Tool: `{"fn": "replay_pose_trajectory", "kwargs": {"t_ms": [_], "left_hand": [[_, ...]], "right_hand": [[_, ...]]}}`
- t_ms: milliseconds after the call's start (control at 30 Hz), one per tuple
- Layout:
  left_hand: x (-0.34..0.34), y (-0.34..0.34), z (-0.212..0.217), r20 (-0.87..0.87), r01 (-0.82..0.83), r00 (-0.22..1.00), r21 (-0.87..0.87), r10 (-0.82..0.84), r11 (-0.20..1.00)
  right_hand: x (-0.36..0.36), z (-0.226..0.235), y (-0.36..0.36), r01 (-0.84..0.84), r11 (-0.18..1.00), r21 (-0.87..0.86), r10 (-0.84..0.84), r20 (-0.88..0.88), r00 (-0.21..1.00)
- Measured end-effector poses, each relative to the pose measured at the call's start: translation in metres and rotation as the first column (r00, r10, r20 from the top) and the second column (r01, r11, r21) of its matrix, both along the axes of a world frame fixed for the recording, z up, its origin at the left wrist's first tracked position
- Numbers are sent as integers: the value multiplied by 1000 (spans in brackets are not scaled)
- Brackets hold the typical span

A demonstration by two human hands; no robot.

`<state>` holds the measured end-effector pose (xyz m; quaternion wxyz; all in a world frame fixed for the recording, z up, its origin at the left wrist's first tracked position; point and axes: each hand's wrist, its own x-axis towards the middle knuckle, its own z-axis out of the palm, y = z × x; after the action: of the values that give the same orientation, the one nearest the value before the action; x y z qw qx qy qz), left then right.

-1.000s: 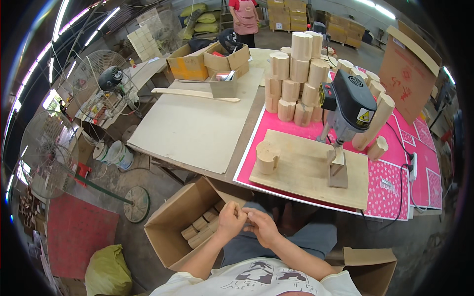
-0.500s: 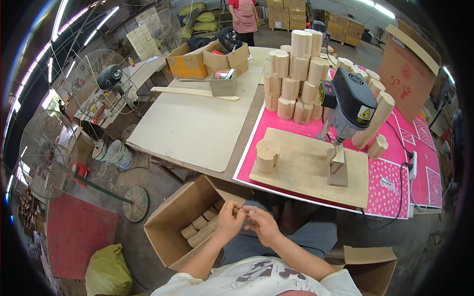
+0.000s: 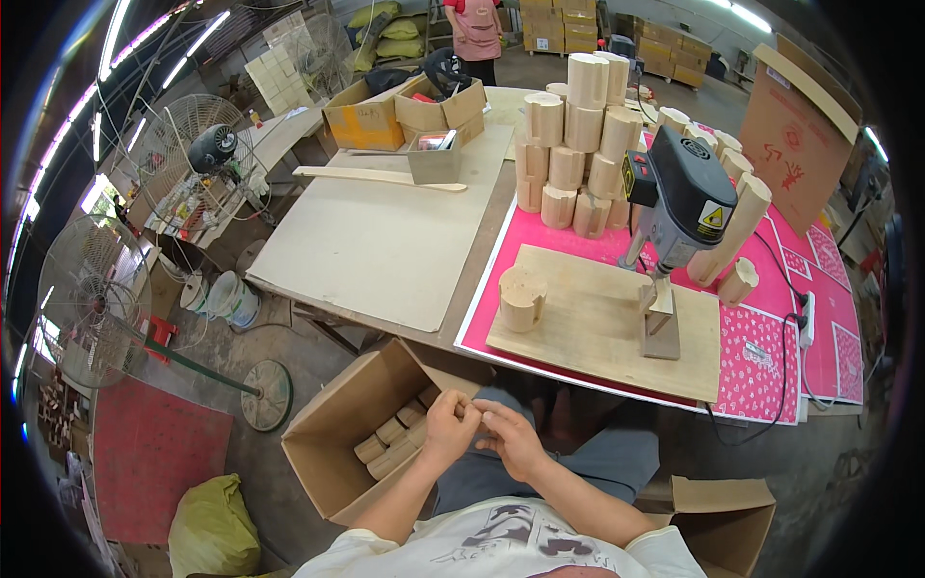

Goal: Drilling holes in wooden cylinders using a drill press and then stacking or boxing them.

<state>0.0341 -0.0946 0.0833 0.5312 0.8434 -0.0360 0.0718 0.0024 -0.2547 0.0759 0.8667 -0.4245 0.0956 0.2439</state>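
Observation:
My left hand (image 3: pixel 450 424) and my right hand (image 3: pixel 507 438) meet above my lap, their fingertips pinched together. Whatever lies between the fingers, if anything, is too small to make out. Beside my left hand an open cardboard box (image 3: pixel 332 424) holds several wooden blocks (image 3: pixel 390 438). On the table ahead, a single wooden block (image 3: pixel 523 299) stands at the left end of a plywood board (image 3: pixel 588 337). A black and grey bench drill (image 3: pixel 686 197) rises over the board's right side, its chuck above a small wooden jig (image 3: pixel 660 323).
Stacked wooden blocks (image 3: pixel 583 144) stand behind the drill on a pink sheet (image 3: pixel 501 260). Small boxes (image 3: pixel 438 111) and a wooden strip (image 3: pixel 381 178) lie on the left table. A pedestal fan (image 3: pixel 96 299) stands at left, another open box (image 3: pixel 723 520) at lower right. A person in a pink apron (image 3: pixel 476 34) is far off.
Both hands stay together above my lap with barely any movement. The view has shifted very slightly; the blocks, drill and boxes keep their places.

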Motion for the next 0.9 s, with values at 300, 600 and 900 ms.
{"fn": "replay_pose_trajectory", "kwargs": {"t_ms": [300, 600, 900], "left_hand": [[1, 2, -3, 71, 19, 997, -27, -17, 999], [6, 8, -12, 92, 41, 995, -26, -38, 999], [5, 8, -7, -12, 24, 1000, -92, -25, 996]], "right_hand": [[0, 1, 0, -27, 1000, 2, 27, -3, 1000], [4, 2, -1, -57, 998, 17, 57, -3, 998], [3, 3, -8, -46, 999, 25, 46, -35, 998]]}}
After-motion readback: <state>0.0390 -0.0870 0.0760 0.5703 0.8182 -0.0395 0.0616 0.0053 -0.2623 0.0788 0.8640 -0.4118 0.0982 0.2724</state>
